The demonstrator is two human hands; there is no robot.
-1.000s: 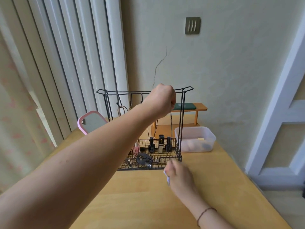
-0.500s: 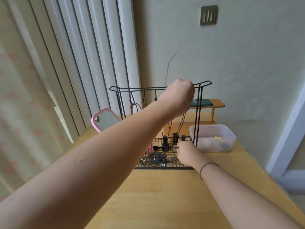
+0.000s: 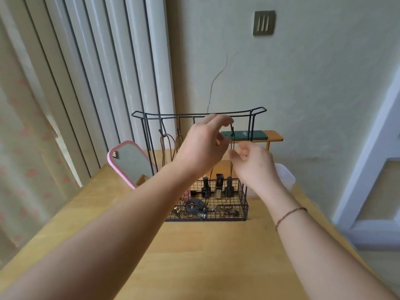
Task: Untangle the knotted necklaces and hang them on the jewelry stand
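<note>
Necklace cord hangs from a hook under the top rail of the jewelry stand, right of centre, its strands dropping toward the wire basket. The left hand pinches the cord's top end at the hook; the right hand is just beside the strands, fingers loosely curled, holding nothing I can see. To finish well, seat the loop fully on the hook before letting go, and steady the strands lightly so they do not swing into the brown necklaces further left. Half a second ago the right hand was down at the basket; the left was a closed fist on the rail.
</note>
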